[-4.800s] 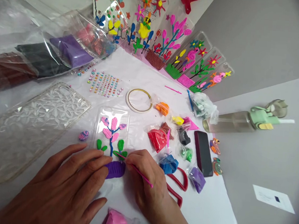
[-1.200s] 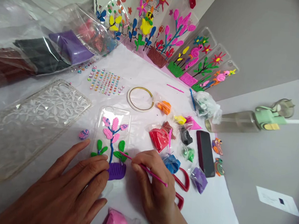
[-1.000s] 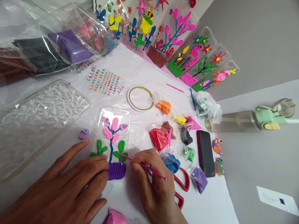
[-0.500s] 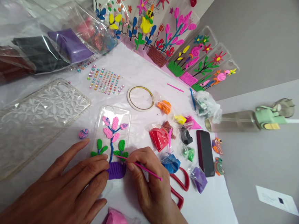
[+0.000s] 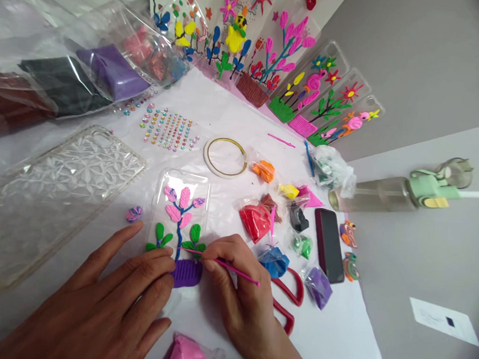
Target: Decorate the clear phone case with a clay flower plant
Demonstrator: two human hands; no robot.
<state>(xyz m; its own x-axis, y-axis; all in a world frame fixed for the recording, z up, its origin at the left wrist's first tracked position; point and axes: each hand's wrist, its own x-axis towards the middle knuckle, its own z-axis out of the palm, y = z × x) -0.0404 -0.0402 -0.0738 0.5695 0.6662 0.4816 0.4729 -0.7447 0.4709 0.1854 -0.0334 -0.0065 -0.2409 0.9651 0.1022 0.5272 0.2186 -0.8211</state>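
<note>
A clear phone case (image 5: 203,197) lies on the white table, bearing a clay plant with pink leaves (image 5: 184,197), a blue stem (image 5: 179,240), green leaves (image 5: 195,233) and a ridged purple pot (image 5: 187,274). My right hand (image 5: 238,295) pinches a thin pink clay tool (image 5: 232,268); its tip meets the blue stem near the right green leaves. Flat and with fingers stretched, my left hand (image 5: 118,297) rests over the case's lower left, fingertips at the pot's edge. A marbled clay ball (image 5: 134,214) sits above my left index finger.
Bags of clay, among them red (image 5: 255,220), blue (image 5: 274,261) and pink (image 5: 187,357), surround the case. Red-handled scissors (image 5: 293,287), a phone (image 5: 329,244) and a bottle (image 5: 379,194) lie right. Left is a large textured case (image 5: 55,198); decorated cases (image 5: 288,56) stand behind.
</note>
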